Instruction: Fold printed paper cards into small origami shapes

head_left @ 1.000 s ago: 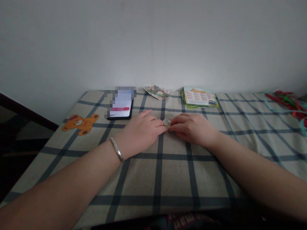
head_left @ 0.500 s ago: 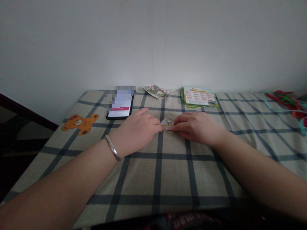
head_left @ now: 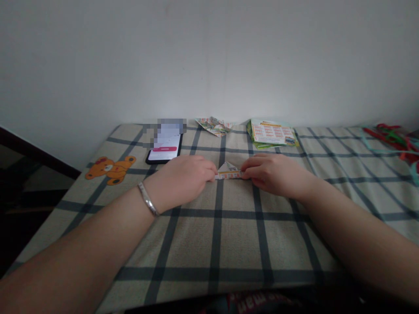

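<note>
A small piece of printed paper, folded to a triangular peak above a flat lower band, lies on the checked tablecloth. Its left end is pinched by my left hand, which wears a silver bangle at the wrist. At the opposite end, my right hand grips the paper with fingers closed. The paper's two ends are hidden under my fingertips.
Behind my left hand lies a phone with a lit screen. A crumpled folded paper and a stack of printed leaflets rest near the wall. A bear cutout lies left; red and green strips lie far right.
Both hands have moved slightly apart along the paper, so more of its lower band shows. My left hand's raised fingers have drawn in and lowered.
</note>
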`<state>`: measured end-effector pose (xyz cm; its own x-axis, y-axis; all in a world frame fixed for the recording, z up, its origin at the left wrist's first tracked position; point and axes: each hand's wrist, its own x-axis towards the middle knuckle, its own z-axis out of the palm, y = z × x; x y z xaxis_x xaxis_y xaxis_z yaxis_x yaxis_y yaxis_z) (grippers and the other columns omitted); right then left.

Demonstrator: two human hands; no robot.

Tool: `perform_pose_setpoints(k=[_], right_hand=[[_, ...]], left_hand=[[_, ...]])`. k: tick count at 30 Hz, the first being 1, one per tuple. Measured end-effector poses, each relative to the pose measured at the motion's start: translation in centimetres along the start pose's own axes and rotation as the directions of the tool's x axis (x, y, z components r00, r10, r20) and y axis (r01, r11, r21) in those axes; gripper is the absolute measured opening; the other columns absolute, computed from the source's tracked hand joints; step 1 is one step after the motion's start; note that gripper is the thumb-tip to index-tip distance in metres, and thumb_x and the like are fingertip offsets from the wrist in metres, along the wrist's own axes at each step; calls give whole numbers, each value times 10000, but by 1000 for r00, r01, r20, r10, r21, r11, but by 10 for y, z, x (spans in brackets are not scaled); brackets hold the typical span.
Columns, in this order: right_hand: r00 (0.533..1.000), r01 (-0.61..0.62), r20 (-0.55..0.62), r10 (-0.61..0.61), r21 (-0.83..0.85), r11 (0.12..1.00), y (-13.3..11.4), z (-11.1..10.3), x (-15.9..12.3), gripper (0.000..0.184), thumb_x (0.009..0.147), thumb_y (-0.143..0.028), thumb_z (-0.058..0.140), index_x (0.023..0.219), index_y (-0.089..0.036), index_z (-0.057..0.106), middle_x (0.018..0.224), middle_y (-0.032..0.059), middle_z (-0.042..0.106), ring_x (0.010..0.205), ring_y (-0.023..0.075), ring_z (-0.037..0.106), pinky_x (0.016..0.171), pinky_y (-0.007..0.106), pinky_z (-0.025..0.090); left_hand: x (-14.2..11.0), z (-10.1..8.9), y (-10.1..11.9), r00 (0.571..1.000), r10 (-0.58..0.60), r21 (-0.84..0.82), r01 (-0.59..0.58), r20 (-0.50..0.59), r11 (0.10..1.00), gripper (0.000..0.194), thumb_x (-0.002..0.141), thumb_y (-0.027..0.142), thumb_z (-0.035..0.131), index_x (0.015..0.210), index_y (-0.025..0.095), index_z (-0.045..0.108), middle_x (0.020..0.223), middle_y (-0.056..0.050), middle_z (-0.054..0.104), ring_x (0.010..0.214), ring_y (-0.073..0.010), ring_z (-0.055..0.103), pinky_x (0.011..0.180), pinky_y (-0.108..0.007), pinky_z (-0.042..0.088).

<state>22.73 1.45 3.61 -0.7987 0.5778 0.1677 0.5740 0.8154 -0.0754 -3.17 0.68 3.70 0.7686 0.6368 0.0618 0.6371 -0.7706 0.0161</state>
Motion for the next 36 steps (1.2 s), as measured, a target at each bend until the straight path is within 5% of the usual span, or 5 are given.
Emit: perform_pose_setpoints(k=[26,32,36], right_hand=[[998,-14,59,18,-68,998,10,-7,-10,231,808,-140,530,879,-238,727,1015,10,714,866,169,648,710,295,461],[989,-137,40,145,-145,980,3,1,-2,183,828,-162,502,861,-200,678,897,38,698,783,176,627,638,284,406],[979,-205,-54,199,-154,967,-3,9,4,227,875,-227,497,1034,-171,650,919,69,688,819,196,610,674,298,398]], left_hand=[[1,5,4,998,28,97,-23,-48,995,236,871,140,490,977,143,701,1014,-65,694,990,-224,630,885,-391,518],[2,10,6,996,-17,91,25,-89,995,235,879,145,463,939,126,690,959,-82,686,928,-235,630,849,-408,526],[4,14,7,987,-98,-7,98,-123,995,215,877,138,456,857,144,670,901,-64,671,917,-214,610,851,-375,516]])
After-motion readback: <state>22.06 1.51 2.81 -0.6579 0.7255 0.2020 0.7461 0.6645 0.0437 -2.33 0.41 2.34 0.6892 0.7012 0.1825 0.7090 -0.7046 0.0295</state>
